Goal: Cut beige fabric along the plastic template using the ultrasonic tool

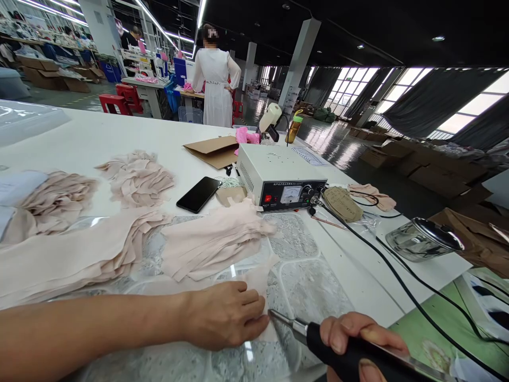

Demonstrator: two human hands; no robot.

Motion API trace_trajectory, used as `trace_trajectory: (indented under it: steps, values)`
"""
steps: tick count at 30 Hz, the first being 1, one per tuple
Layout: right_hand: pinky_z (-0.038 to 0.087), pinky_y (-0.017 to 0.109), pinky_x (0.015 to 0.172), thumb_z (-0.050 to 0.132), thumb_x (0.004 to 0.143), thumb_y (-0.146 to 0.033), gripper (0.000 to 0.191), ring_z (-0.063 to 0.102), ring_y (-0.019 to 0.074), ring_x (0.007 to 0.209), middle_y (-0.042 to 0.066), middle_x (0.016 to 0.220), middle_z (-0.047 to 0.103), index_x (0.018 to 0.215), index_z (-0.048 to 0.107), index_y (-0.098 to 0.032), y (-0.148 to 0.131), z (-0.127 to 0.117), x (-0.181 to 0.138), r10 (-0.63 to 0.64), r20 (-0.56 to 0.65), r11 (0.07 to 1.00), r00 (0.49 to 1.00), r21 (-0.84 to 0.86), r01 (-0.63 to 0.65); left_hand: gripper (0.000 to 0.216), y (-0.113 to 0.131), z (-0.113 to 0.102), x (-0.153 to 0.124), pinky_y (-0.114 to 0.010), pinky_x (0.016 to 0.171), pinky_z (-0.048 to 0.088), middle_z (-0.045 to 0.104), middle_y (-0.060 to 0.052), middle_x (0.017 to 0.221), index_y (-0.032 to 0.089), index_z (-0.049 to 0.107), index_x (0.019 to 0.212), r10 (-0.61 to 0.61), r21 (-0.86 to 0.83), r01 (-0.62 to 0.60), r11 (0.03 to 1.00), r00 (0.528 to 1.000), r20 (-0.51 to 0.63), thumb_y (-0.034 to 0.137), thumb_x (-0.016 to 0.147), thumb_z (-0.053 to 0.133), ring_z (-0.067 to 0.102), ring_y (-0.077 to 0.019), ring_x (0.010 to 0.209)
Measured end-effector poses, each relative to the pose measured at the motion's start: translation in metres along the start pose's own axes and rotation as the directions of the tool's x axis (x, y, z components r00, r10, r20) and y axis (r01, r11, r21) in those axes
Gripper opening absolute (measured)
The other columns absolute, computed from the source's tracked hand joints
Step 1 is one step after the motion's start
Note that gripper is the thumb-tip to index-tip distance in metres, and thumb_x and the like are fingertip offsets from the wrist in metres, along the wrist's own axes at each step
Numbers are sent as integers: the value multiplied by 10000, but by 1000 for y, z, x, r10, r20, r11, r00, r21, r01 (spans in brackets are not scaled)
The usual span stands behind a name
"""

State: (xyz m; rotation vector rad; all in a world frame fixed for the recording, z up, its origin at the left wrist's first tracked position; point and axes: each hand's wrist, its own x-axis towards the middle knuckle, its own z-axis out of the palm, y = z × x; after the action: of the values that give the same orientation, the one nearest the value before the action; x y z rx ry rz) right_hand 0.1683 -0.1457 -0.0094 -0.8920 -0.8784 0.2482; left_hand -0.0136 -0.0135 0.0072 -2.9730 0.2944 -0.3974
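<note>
My left hand has its fingers curled and pressed down on a thin pale pink fabric piece, which is partly hidden under it. My right hand is wrapped around a corded pen tool with a black handle and a pointed metal tip. The tip sits right beside the left fingertips, at the fabric's edge; whether it touches cannot be told. Beneath lies a clear-topped grey marble-pattern mat. Just beyond the left hand is a stack of pale pink fabric pieces.
A control box with a dial stands behind the mat; a black cable runs along the right. Around are a phone, more fabric piles, a cardboard piece and a glass jar. A person stands beyond the table.
</note>
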Motion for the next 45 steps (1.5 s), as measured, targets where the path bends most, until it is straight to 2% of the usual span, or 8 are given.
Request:
trace_trajectory:
  steps: [4,11,16,19,22,28,36,45]
  values:
    - [481,322,497,606,869,-326,92,492,129,550,-1,794,496,937,565,-280,-14,8,0,143,27,990,989,9,-143,205,0,0,0,-320,561,404,627,-119,884,76,625,1105,4,-4,-4,1000,1000,17,129,958,492,541,-194,727]
    - [531,314,554,585,900,-276,62,539,125,614,-4,801,525,872,537,-249,-16,5,2,175,99,985,980,-14,-174,225,0,0,-1,-321,574,412,632,-128,906,67,606,1130,18,-3,-18,1000,1000,22,116,958,469,540,-201,739]
    - [535,328,580,606,868,-306,89,540,128,633,-3,809,501,912,556,-247,-21,-1,-1,184,0,983,983,3,-184,236,0,-1,-2,-318,594,414,630,-118,903,91,562,1169,3,-9,-3,1000,1000,19,99,941,500,536,-197,729]
    - [488,290,460,601,857,-321,97,491,111,529,-9,777,477,916,568,-250,-18,-13,-4,115,-28,993,993,33,-114,275,0,-2,-4,-319,613,414,637,-121,955,123,533,1214,14,-23,-13,1000,998,56,111,940,510,534,-196,730]
    - [355,233,309,618,834,-366,133,355,76,394,-41,684,428,915,580,-268,-14,-20,-8,-78,4,995,997,69,78,314,0,-4,-4,-320,632,412,637,-123,999,153,514,1249,19,-23,-17,1000,996,90,123,937,525,540,-195,739]
    - [525,322,525,601,874,-311,98,534,121,580,0,807,499,956,578,-264,-29,-13,-17,164,32,982,986,93,-166,381,1,-8,-2,-324,649,426,620,-124,1076,186,496,1302,20,-4,-20,1000,993,115,145,926,539,551,-196,756]
    - [526,329,585,587,889,-316,98,555,129,628,2,823,519,959,539,-266,-25,-21,-23,203,29,975,979,91,-205,287,2,-6,-5,-320,699,445,615,-143,1140,142,514,1246,-36,-9,36,999,995,89,122,965,461,547,-190,783]
    - [534,317,524,583,893,-312,69,572,134,573,10,797,537,940,561,-266,-31,-13,-16,198,35,973,980,113,-201,438,2,-9,-5,-318,677,421,596,-121,1158,197,474,1337,-58,12,57,998,988,144,110,912,537,546,-200,784]
